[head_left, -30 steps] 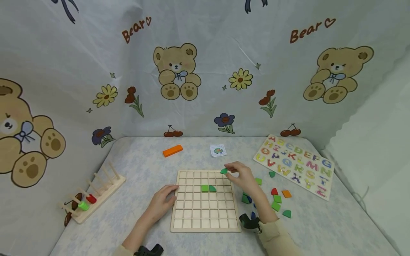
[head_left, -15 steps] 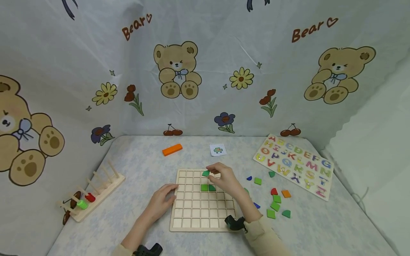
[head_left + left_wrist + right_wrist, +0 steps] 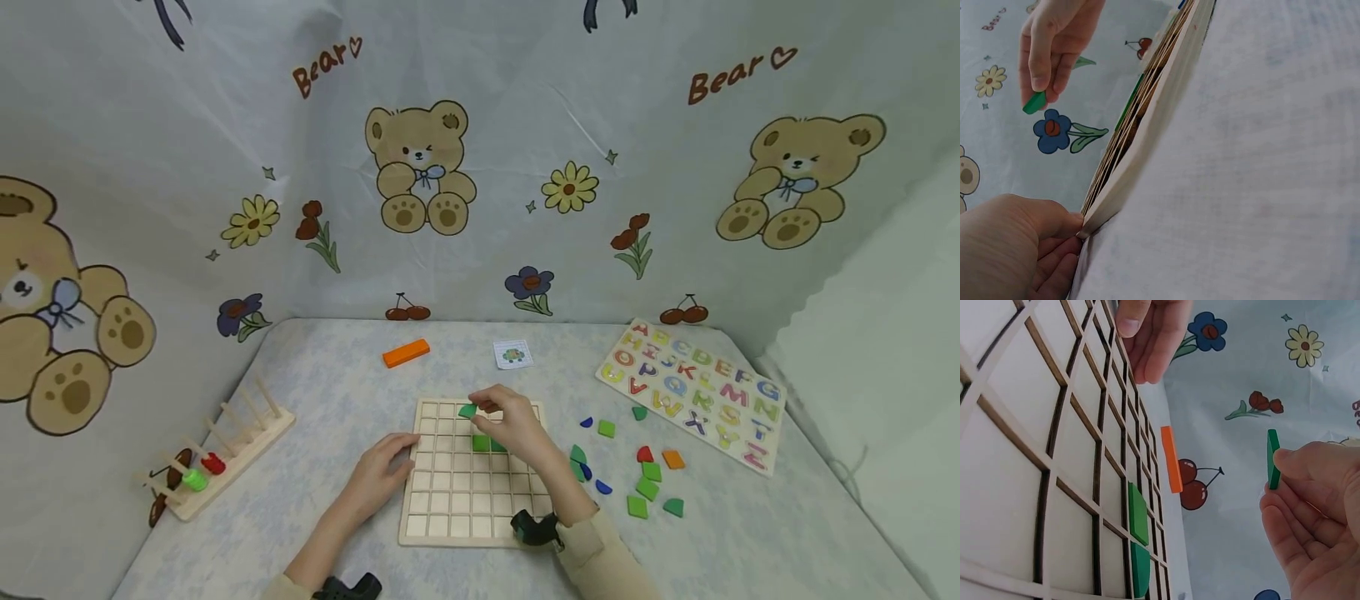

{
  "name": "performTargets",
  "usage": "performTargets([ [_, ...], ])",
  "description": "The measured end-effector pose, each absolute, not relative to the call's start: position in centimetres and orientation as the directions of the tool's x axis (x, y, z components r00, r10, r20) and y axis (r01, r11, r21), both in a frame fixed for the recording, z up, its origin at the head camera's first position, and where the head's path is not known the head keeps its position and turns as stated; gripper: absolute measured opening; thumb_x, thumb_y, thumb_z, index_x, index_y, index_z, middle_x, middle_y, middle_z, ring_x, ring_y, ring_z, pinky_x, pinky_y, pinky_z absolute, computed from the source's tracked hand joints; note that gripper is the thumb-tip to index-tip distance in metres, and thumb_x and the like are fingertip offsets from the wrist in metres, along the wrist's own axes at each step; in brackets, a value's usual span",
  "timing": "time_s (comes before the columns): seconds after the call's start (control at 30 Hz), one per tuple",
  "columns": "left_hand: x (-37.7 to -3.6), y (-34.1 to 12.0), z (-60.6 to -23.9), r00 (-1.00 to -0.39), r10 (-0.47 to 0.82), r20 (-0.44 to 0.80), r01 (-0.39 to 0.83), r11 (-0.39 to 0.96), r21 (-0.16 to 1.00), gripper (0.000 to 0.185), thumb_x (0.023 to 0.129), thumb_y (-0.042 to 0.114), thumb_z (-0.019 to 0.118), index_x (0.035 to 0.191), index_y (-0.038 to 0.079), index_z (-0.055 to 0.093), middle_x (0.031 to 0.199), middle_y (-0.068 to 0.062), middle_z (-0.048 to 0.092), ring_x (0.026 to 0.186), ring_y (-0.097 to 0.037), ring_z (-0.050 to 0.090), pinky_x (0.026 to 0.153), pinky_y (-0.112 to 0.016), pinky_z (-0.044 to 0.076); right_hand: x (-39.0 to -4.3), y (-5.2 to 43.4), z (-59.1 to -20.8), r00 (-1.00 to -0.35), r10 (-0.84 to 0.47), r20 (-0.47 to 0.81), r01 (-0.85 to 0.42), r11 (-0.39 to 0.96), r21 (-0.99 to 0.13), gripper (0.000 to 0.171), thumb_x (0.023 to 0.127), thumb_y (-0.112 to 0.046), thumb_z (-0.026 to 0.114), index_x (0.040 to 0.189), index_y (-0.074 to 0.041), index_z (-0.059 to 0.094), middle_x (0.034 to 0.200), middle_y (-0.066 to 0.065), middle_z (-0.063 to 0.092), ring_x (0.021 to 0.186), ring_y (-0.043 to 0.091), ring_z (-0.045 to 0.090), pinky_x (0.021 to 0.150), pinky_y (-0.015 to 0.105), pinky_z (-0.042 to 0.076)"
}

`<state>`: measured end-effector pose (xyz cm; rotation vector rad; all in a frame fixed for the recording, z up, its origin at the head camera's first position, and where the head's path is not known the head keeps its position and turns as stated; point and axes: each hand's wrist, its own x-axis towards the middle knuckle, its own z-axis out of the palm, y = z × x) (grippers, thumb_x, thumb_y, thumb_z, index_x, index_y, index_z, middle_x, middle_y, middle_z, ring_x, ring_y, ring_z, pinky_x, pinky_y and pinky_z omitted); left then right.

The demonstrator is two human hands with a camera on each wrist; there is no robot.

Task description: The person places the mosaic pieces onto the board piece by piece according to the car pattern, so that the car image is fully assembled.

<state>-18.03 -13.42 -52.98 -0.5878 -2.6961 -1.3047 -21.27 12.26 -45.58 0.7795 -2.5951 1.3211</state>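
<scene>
While the left hand (image 3: 378,473) rests with relaxed fingers against the left edge of the grid board (image 3: 480,533), steadying it, the right hand (image 3: 513,427) pinches a green piece (image 3: 467,410) above the board's far rows, just beyond the two green pieces (image 3: 488,444) already seated. It looks like the placing step; next the piece needs lowering flat into a chosen cell, its edges squared to the cell walls

Most grid board (image 3: 450,500) cells sit bare (only 2 green tiles (image 3: 488,444) fill squares mid-board), left hand (image 3: 382,475) blocks its left edge, loose pieces (image 3: 645,487) crowd the right.
</scene>
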Motion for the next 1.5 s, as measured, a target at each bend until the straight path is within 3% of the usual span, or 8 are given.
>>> performTargets([
  [0.43,-17.9,-13.4,-53.1,-0.906,0.299,0.300,0.422,0.568,0.707,0.039,0.088,0.005,0.066,0.126,0.007,0.060,0.125,-0.003,0.057,0.117,-0.022,0.053,0.094,-0.043,0.044,-21.2,11.7,-47.9,-0.855,-0.423,0.300,-0.489,0.464,-0.739,0.027,0.088,-0.004,0.065,0.114,0.003,0.062,0.108,0.011,0.062,0.096,0.026,0.060,0.082,0.035,0.051],
  [1.13,-18.0,-13.5,-52.7,-0.920,0.304,0.248,0.383,0.568,0.729,0.038,0.090,0.008,0.064,0.128,0.009,0.059,0.126,0.000,0.056,0.120,-0.018,0.050,0.098,-0.040,0.042,-21.1,11.5,-50.3,-0.850,-0.471,0.237,-0.492,0.548,-0.677,0.026,0.088,-0.006,0.066,0.114,-0.003,0.065,0.109,0.005,0.061,0.094,0.019,0.059,0.078,0.029,0.051],
  [1.5,-17.9,-13.4,-53.1,-0.896,0.309,0.320,0.443,0.566,0.695,0.040,0.088,0.005,0.066,0.127,0.005,0.059,0.125,-0.004,0.057,0.117,-0.024,0.053,0.093,-0.045,0.044,-21.0,11.6,-50.3,-0.843,-0.487,0.229,-0.512,0.598,-0.616,0.026,0.087,-0.007,0.067,0.112,-0.003,0.066,0.108,0.005,0.062,0.096,0.020,0.057,0.079,0.031,0.050],
])
